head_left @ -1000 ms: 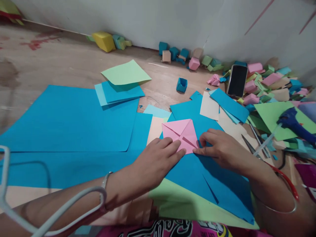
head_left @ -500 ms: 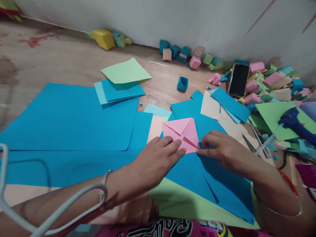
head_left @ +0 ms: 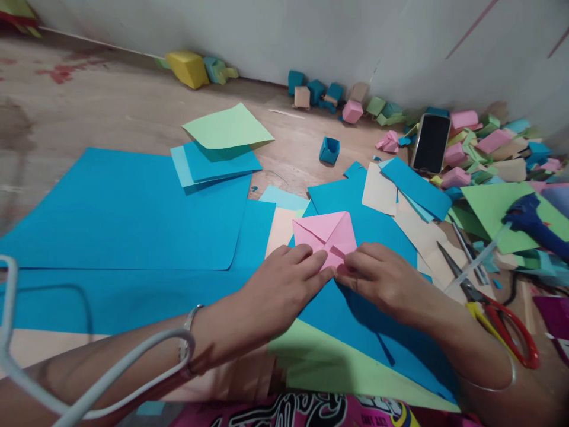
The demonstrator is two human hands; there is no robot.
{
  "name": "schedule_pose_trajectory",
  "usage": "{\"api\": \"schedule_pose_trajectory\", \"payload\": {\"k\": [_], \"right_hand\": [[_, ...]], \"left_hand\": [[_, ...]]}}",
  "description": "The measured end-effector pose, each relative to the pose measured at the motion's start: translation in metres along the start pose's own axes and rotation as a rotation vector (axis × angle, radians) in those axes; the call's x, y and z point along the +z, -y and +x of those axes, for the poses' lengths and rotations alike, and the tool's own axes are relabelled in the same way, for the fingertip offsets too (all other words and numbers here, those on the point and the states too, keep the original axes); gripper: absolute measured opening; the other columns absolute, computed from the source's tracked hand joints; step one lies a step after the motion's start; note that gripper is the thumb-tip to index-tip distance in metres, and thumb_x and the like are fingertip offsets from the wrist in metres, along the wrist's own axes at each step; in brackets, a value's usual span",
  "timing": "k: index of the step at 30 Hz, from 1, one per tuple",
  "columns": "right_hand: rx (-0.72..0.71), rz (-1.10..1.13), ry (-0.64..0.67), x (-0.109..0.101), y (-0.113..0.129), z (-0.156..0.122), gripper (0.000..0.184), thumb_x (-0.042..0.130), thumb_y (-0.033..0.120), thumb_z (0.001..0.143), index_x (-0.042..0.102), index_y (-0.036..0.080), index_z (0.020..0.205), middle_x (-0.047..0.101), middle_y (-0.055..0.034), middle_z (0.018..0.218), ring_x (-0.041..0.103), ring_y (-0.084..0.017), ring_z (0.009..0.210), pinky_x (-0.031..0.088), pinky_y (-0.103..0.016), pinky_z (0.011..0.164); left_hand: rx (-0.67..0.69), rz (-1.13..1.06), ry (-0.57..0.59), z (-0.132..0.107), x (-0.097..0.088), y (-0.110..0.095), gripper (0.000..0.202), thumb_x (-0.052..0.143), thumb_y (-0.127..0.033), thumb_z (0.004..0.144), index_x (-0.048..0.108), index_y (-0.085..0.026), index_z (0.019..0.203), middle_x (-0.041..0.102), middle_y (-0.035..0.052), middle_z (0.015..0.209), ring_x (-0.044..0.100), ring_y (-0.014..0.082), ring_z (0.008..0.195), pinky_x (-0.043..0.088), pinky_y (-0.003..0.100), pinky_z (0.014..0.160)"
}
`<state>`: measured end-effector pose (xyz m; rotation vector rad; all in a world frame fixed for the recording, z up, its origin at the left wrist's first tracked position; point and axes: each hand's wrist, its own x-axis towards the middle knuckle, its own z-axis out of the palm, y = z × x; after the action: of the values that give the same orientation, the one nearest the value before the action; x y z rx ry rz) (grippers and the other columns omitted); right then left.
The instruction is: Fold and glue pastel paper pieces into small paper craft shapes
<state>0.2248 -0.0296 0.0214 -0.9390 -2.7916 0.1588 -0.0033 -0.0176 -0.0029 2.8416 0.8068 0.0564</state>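
Observation:
A pink folded paper square (head_left: 326, 234) lies on a blue sheet (head_left: 351, 308) on the wooden floor. My left hand (head_left: 278, 290) rests flat on the pink paper's near left corner, fingers stretched out and pressing it down. My right hand (head_left: 380, 279) has its fingers curled and pinched on the pink paper's near right corner, fingertips almost touching those of the left hand. Both wrists wear thin bangles.
Large blue sheets (head_left: 124, 219) cover the floor at left, with a green sheet (head_left: 226, 127) on smaller blue ones behind. A phone (head_left: 429, 143), red-handled scissors (head_left: 498, 308), a blue glue gun (head_left: 533, 222) and heaps of folded paper boxes (head_left: 484, 148) lie at right. A small blue box (head_left: 329, 150) stands alone.
My right hand has slid left along the pink paper's near edge, from its right corner toward the left hand's fingertips. The scissors' red handles have come into view. The left hand stays put.

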Motion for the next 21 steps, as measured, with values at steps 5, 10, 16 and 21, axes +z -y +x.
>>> {"api": "schedule_pose_trajectory", "payload": {"k": [5,10,16,21], "right_hand": [[0.056,0.024,0.051,-0.001,-0.001,-0.004,0.030,0.042,0.021,0.099,0.070,0.015,0.093,0.062,-0.0078,0.084,0.046,-0.019,0.079,0.035,-0.034,0.069],[0.090,-0.028,0.098,-0.008,-0.008,-0.011,0.028,0.044,0.023,0.098,0.071,0.017,0.094,0.063,-0.0070,0.083,0.047,-0.020,0.078,0.034,-0.035,0.068],[0.062,-0.053,0.153,-0.010,-0.013,-0.015,0.033,0.040,0.018,0.099,0.072,0.014,0.092,0.060,-0.0093,0.082,0.045,-0.020,0.077,0.035,-0.035,0.068],[0.102,-0.073,0.173,-0.008,-0.011,-0.015,0.032,0.041,0.020,0.099,0.071,0.012,0.090,0.059,-0.0085,0.080,0.044,-0.020,0.076,0.035,-0.036,0.068]], "left_hand": [[-0.002,0.005,-0.017,0.000,-0.001,0.000,0.031,0.036,-0.030,0.101,0.051,-0.025,0.128,0.054,0.0062,0.129,0.049,0.0240,0.104,0.032,0.037,0.070],[0.005,0.048,-0.016,-0.003,-0.001,0.000,0.035,0.041,-0.023,0.099,0.048,-0.026,0.133,0.050,0.0071,0.135,0.049,0.0245,0.106,0.032,0.037,0.072],[0.024,0.061,-0.028,-0.005,0.000,-0.001,0.040,0.042,-0.020,0.097,0.043,-0.029,0.137,0.052,0.0077,0.134,0.050,0.0240,0.102,0.032,0.036,0.074],[0.005,0.057,-0.034,-0.003,0.001,-0.003,0.034,0.041,-0.030,0.100,0.049,-0.028,0.132,0.052,0.0076,0.134,0.050,0.0242,0.104,0.034,0.036,0.075]]}}
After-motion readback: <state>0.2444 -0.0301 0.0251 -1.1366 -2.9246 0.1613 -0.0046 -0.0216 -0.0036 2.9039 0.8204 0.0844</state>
